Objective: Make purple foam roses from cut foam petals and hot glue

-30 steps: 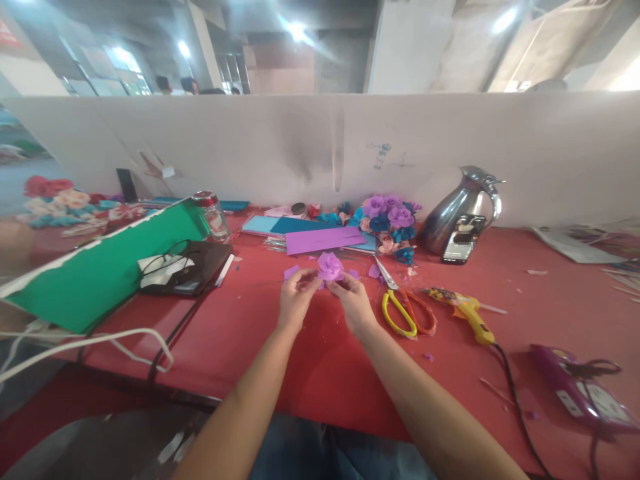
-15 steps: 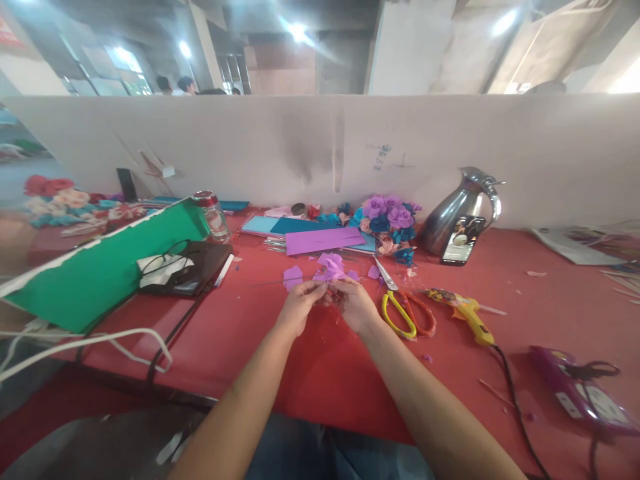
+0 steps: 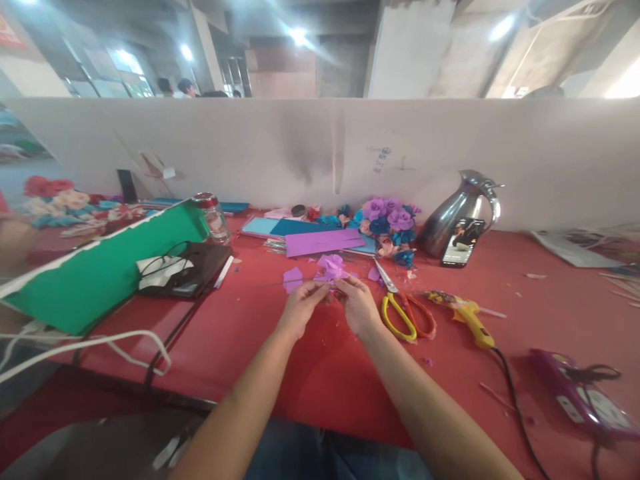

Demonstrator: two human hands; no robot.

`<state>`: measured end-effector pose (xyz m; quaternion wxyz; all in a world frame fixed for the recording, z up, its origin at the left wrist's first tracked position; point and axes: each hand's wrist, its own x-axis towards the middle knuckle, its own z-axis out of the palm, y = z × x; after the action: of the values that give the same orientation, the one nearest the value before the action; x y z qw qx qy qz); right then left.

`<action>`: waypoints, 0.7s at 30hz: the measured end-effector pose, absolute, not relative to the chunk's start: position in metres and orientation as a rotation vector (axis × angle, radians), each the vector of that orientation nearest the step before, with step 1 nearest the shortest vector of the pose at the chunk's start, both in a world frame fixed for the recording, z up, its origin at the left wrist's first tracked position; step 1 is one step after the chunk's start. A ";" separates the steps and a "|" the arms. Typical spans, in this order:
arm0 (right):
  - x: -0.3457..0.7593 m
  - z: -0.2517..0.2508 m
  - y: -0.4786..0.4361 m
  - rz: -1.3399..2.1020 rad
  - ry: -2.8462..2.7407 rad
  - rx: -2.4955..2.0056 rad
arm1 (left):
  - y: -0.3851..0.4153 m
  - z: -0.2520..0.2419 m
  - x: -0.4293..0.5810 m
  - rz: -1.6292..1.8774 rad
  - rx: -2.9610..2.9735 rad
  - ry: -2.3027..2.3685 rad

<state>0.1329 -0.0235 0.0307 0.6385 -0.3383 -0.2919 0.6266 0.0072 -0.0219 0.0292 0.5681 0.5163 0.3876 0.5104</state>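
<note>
Both hands meet over the middle of the red table, below a purple paper flower [image 3: 332, 265]. My left hand [image 3: 301, 310] is closed, thumb and fingers pinched at the flower's base. My right hand [image 3: 359, 308] pinches there too, from the other side, its fingertips close to the left ones. A thin wire seems to run leftward from the flower over a loose purple paper petal [image 3: 293, 279]. The exact grip under the fingers is partly hidden. Scissors [image 3: 399, 303] with yellow and orange handles lie just right of my right hand.
Right of the scissors are a yellow glue gun [image 3: 473, 321] with a cord and a purple power strip [image 3: 583, 393]. Behind stand paper flowers [image 3: 387, 220], purple paper [image 3: 325, 242], and a metal jug [image 3: 450, 207] with a phone [image 3: 463, 243] against it. A green panel [image 3: 115, 267] borders the left.
The purple flower has turned slightly between my fingers, and its petals look more upright. My hands stay almost in place. The picture on the phone has changed.
</note>
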 end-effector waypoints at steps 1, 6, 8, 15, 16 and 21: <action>0.133 0.032 -0.024 1.429 -0.664 -0.766 | -0.022 0.028 0.007 1.211 1.215 0.905; 0.136 0.040 -0.027 1.461 -0.566 -0.709 | -0.019 0.024 0.006 1.285 1.197 0.928; 0.137 0.042 -0.027 1.474 -0.522 -0.706 | -0.017 0.023 0.006 1.293 1.202 0.951; 0.136 0.048 -0.030 1.569 -0.488 -0.702 | -0.015 0.021 0.006 1.315 1.317 1.026; 0.136 0.049 -0.031 1.589 -0.468 -0.699 | -0.015 0.022 0.006 1.321 1.323 1.042; 0.136 0.055 -0.032 1.644 -0.362 -0.685 | -0.016 0.025 0.007 1.352 1.393 1.106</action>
<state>0.1356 -0.0323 0.0548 0.6147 -0.2971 -0.1570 0.7136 0.0073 -0.0162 0.0252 0.4384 0.5603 0.4448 0.5441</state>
